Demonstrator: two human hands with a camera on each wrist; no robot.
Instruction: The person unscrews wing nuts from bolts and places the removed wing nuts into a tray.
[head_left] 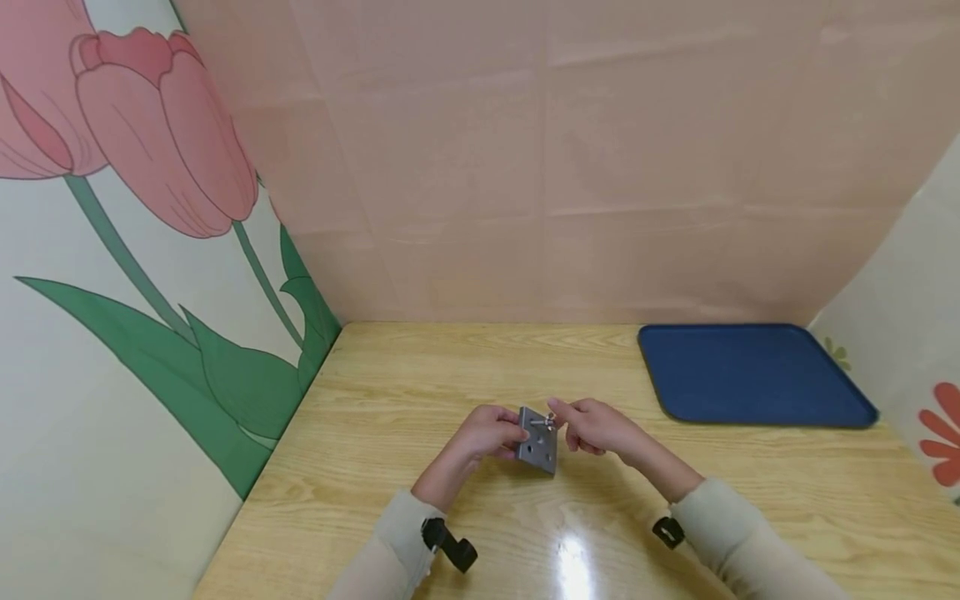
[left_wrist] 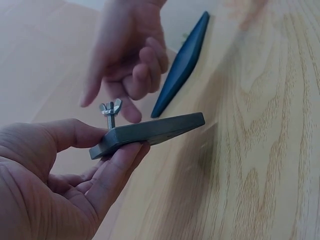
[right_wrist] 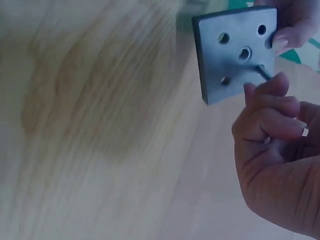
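Square grey metal plate with five round holes (head_left: 537,454) is being held up between the two hands, tilted, with a pale wood-grain tabletop (head_left: 375,400) showing beneath it. The left hand (head_left: 486,433) is pinching it near one edge, thumb on one side and fingers supporting the plate from the other. A slim silver metal screw with a two-winged head (left_wrist: 111,113) is standing out from the plate, at a hole close to that grip. The right hand (head_left: 596,427) is reaching in at the winged head: in the left wrist view its thumb and index finger are spreading apart about the screw, while its other fingers are curling loosely. Whether the index fingertip is touching a wing, the pictures are not showing clearly.

Judging by its thickness and dull sheen, the plate is probably weighing solidly on the fingers and behaving as a stiff, sturdy piece. Its smooth faces are likely feeling a little slippery, so a firm pinch across the thickness, at an edge clear of the holes, is looking soundest. The screw is seeming light; its flat wings are offering better purchase than the thin shaft. A dark blue rectangular tray (head_left: 750,375) is lying towards the tabletop's far right, well apart from the hands.
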